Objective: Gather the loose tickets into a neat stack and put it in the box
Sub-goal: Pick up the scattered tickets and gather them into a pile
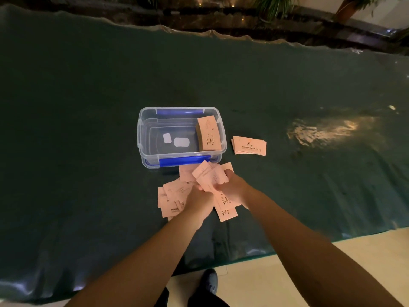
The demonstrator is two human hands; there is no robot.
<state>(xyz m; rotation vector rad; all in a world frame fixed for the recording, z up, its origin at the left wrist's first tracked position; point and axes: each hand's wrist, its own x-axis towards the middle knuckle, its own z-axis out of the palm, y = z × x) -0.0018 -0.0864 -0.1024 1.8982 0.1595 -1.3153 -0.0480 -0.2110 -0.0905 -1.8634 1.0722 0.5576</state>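
Loose pink tickets (pixel 174 192) lie scattered on the dark green table cover just in front of a clear plastic box (pixel 141 138) with blue latches. My left hand (pixel 198 202) and my right hand (pixel 232 188) are close together over the pile, both closed on a fanned, uneven bunch of tickets (pixel 210 177). A neat ticket stack (pixel 209 136) leans against the box's right inner wall. A second neat stack (pixel 249 145) lies flat on the cover to the right of the box.
The green table cover (pixel 88 151) spreads wide to both sides, with a bright glare patch (pixel 321 131) at the right. Its near edge drops to a beige floor, where my shoe (pixel 209 281) shows. Plants and a dark ledge run along the far edge.
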